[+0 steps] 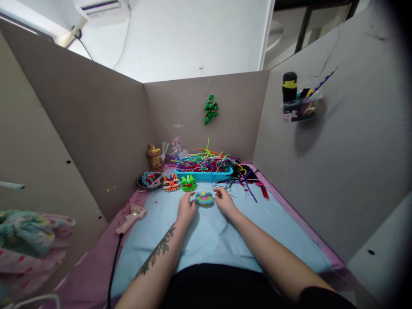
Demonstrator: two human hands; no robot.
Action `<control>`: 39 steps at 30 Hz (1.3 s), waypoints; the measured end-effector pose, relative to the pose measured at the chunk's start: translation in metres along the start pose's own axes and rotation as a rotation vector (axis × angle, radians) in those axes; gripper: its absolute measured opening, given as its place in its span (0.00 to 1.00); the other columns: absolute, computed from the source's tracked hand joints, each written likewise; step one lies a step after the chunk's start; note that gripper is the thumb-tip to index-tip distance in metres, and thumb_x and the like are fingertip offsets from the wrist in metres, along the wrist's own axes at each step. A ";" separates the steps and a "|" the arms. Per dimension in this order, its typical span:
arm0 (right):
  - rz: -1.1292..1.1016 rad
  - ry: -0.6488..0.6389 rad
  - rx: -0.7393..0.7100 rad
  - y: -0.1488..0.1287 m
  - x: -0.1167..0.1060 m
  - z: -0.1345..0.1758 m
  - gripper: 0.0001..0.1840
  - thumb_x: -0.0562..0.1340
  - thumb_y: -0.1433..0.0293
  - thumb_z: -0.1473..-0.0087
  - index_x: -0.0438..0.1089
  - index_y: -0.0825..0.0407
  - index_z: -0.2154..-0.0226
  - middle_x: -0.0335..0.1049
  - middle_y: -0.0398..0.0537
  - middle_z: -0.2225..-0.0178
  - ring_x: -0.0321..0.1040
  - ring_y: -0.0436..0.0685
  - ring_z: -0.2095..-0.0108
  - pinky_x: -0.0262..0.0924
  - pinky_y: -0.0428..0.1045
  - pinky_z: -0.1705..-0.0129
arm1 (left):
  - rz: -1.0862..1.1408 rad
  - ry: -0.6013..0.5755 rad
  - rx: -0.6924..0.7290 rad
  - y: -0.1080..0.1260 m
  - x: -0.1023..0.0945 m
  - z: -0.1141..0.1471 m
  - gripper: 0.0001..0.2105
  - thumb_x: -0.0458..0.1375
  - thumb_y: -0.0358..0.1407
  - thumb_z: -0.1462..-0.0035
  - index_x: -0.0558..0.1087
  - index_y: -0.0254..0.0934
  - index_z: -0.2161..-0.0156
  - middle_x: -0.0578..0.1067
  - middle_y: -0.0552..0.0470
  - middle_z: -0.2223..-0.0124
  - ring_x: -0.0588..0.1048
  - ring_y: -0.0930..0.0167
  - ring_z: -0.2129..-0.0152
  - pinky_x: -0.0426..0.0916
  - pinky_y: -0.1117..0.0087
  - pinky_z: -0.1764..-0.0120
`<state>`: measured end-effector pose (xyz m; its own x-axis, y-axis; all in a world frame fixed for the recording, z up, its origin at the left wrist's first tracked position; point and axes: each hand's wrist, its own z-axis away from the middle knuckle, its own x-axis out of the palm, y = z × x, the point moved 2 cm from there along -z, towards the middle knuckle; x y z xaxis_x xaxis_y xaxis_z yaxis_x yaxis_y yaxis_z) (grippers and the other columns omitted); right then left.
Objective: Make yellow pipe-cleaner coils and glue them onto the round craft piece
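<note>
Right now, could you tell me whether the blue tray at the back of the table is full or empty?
Full: the blue tray is heaped with coloured pipe cleaners that rise above its rim and spill over its right end.

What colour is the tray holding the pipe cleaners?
Bright blue tray, seen in the head view.
</note>
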<state>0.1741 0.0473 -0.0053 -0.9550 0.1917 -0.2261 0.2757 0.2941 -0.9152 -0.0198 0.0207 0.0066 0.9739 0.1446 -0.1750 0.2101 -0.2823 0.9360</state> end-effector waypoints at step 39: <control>0.223 -0.034 -0.054 0.005 0.007 -0.005 0.23 0.54 0.80 0.63 0.65 0.49 0.61 0.58 0.47 0.57 0.62 0.51 0.68 0.62 0.49 0.60 | -0.498 -0.025 0.131 -0.008 -0.002 0.007 0.20 0.58 0.35 0.50 0.69 0.34 0.50 0.71 0.41 0.47 0.61 0.57 0.43 0.56 0.56 0.43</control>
<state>0.1695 0.0549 -0.0103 -0.8727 0.2261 -0.4329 0.4850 0.2981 -0.8221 -0.0223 0.0160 -0.0024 0.7541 0.2696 -0.5989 0.6567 -0.3012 0.6914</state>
